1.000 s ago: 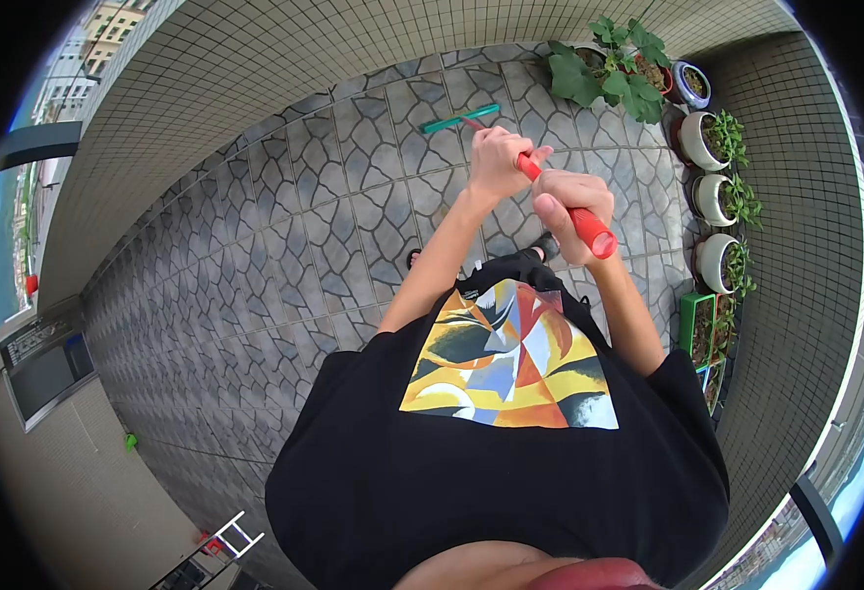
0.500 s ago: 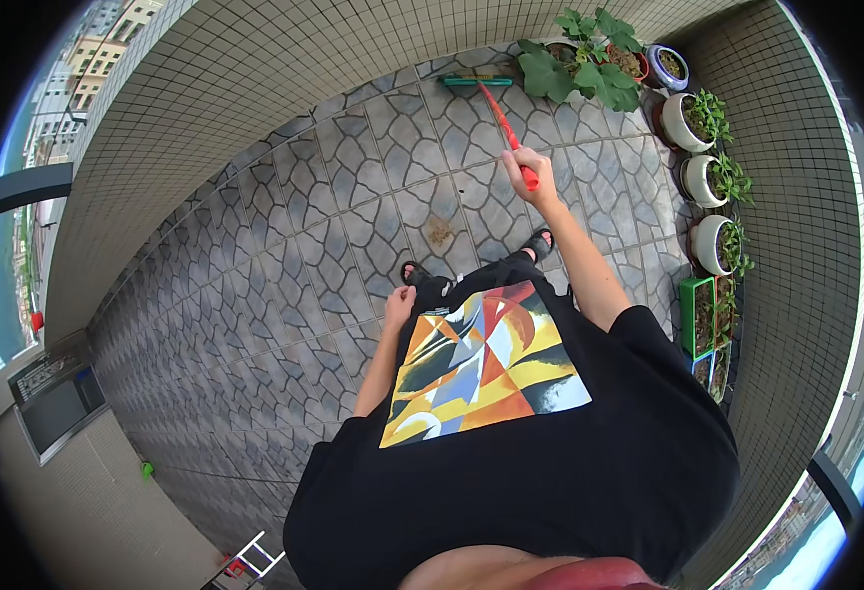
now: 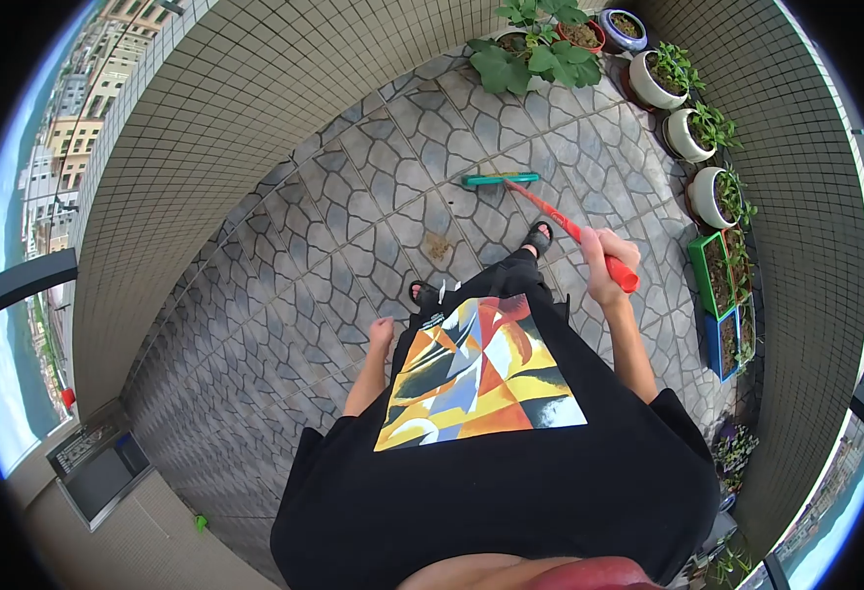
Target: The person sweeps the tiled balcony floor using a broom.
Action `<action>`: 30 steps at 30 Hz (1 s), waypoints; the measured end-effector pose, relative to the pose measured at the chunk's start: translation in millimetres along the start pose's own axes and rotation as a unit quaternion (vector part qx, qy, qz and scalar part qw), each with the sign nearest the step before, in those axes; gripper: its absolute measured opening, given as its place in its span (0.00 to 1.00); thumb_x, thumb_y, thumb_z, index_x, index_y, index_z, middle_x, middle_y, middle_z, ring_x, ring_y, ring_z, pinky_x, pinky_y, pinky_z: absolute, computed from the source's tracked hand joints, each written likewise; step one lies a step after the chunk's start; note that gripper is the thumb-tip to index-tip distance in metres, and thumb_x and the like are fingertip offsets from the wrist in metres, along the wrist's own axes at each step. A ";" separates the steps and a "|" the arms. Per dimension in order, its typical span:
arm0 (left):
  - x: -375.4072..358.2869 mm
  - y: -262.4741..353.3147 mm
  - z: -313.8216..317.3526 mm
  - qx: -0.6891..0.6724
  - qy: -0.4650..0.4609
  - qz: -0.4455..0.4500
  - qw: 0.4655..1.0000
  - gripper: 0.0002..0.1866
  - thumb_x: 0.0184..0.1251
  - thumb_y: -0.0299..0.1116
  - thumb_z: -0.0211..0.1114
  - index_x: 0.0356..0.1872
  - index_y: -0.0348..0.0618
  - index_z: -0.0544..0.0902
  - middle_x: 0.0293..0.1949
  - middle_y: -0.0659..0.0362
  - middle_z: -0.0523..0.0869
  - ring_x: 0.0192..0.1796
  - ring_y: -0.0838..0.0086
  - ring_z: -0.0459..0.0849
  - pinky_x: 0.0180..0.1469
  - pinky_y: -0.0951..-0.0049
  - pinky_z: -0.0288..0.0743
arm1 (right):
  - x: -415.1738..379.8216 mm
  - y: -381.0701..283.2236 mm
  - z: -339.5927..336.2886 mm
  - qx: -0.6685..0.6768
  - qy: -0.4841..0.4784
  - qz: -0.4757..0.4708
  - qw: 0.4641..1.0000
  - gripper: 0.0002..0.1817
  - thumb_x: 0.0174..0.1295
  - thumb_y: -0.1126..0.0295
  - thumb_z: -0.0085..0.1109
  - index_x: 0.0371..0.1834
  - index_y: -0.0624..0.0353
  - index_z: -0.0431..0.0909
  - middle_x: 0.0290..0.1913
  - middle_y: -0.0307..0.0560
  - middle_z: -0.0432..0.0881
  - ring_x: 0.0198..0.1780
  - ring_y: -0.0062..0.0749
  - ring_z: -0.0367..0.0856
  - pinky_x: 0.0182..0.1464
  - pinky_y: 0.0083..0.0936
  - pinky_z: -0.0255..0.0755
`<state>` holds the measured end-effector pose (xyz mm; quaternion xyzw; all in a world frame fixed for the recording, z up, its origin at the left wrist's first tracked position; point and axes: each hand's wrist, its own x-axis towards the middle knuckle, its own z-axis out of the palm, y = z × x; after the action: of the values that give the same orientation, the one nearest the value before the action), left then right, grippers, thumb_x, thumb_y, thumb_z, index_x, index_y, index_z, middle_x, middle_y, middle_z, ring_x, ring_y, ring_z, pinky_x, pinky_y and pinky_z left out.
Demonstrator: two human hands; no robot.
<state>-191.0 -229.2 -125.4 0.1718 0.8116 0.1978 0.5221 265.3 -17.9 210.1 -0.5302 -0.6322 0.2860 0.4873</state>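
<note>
A broom has a red handle (image 3: 557, 218) and a green head (image 3: 500, 180), which rests on the stone-patterned floor ahead of my feet. My right hand (image 3: 609, 264) is wrapped round the upper end of the handle, out in front of my right side. Close to my left hip hangs my left hand (image 3: 381, 332), closed in a loose fist with nothing visible in it. A small patch of brown debris (image 3: 439, 246) lies on the floor between the broom head and my feet.
Several white flower pots (image 3: 656, 81) line the right wall, with green (image 3: 712, 272) and blue planter boxes (image 3: 721, 346) nearer me. A large leafy plant (image 3: 538, 61) grows in the far corner. Tiled parapet walls (image 3: 255, 118) curve around the floor.
The broom head has come from beside the far wall back toward me. My right hand has drawn back and to the right with the handle. My left hand has shifted slightly left and nearer.
</note>
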 end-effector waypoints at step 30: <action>13.7 458.4 537.7 -0.016 -0.428 0.004 0.904 0.09 0.62 0.38 0.67 0.29 0.46 0.79 0.22 0.65 0.78 0.18 0.76 0.72 0.23 0.72 0.70 | 50.4 190.4 -17.2 0.010 0.103 -0.014 0.995 0.12 0.54 0.78 0.67 0.22 0.61 0.71 0.25 0.47 0.77 0.43 0.46 0.84 0.72 0.59 0.61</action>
<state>329.1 249.1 -109.1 0.2345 0.5062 0.1201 0.8212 357.5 79.5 64.9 -0.5427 -0.5831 0.2293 0.5594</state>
